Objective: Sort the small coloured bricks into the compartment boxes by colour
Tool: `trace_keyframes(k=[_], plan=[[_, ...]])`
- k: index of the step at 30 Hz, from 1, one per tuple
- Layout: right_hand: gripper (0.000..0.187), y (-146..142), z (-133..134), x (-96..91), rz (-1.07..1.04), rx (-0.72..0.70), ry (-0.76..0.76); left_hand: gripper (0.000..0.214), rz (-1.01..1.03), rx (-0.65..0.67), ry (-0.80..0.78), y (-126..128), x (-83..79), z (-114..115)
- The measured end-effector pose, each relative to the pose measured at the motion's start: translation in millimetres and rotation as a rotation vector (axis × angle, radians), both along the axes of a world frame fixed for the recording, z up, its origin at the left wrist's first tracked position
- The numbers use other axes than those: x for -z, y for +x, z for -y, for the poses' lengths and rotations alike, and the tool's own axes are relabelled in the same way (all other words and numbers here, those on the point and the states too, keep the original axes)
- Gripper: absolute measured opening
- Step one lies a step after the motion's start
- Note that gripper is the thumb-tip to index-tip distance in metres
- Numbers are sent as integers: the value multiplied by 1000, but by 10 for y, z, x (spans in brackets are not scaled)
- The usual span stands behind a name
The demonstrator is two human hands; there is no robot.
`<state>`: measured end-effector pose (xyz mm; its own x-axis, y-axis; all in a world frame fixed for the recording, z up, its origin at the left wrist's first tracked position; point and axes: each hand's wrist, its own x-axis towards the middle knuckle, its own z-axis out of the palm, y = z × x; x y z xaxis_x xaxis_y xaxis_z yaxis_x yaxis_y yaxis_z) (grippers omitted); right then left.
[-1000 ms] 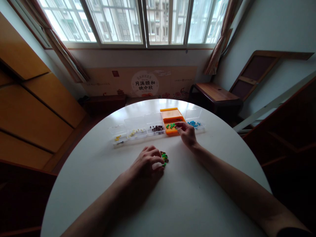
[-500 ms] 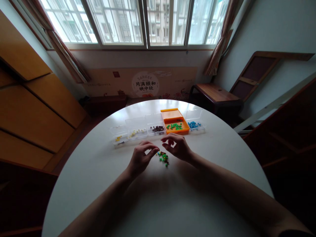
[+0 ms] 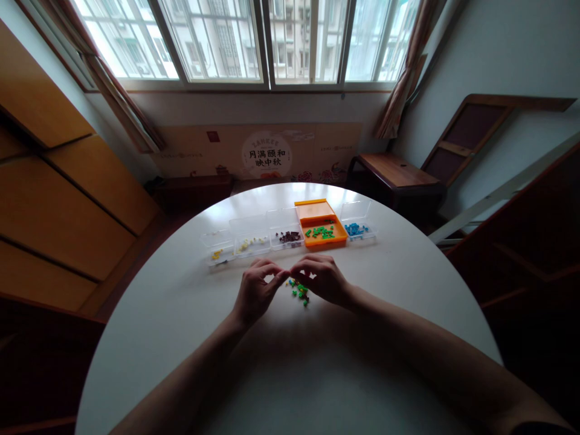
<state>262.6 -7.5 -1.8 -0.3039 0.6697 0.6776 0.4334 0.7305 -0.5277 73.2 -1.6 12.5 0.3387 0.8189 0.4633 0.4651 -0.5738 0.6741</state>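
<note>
A small heap of coloured pieces (image 3: 299,292), mostly green with some dark ones, lies on the round white table (image 3: 290,368). My left hand (image 3: 256,290) and my right hand (image 3: 321,278) meet just above and behind the heap, fingertips pinched together and touching. Whatever sits between the fingertips is too small to make out. Behind the hands stands a row of small trays: an orange tray (image 3: 322,232) with green pieces, a clear box of blue pieces (image 3: 357,228), a clear box of dark pieces (image 3: 287,235), and clear boxes of yellow pieces (image 3: 249,243) (image 3: 216,254).
The table's far edge curves behind the trays. Beyond it are a wooden bench (image 3: 394,172) at the right, a dark low cabinet (image 3: 193,190) at the left and a window wall. Wooden panels (image 3: 54,199) stand to the left.
My right hand came back from the orange tray to the heap. My left hand lifted off the heap, and both hands' fingertips have now come together above it.
</note>
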Motion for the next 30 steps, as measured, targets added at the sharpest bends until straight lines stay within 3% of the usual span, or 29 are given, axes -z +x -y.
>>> trace_keyframes(k=[2,7,10,16,24,30], plan=[[18,31,-45,-2,-31,100,-28,32,-24,0,22,7,3,14],[16,248,-268,6,-262,510,-132,27,-100,44,73,24,12,58],[23,409,-403,36,-369,647,-203,19,-183,97,138,20,43,75],[31,568,-508,94,-364,665,-306,7,-345,276,204,29,89,117],[27,518,-448,83,-388,640,-281,15,-399,355,138,34,41,162],[23,463,-429,120,-334,598,-236,11,-444,405,181,26,61,144]])
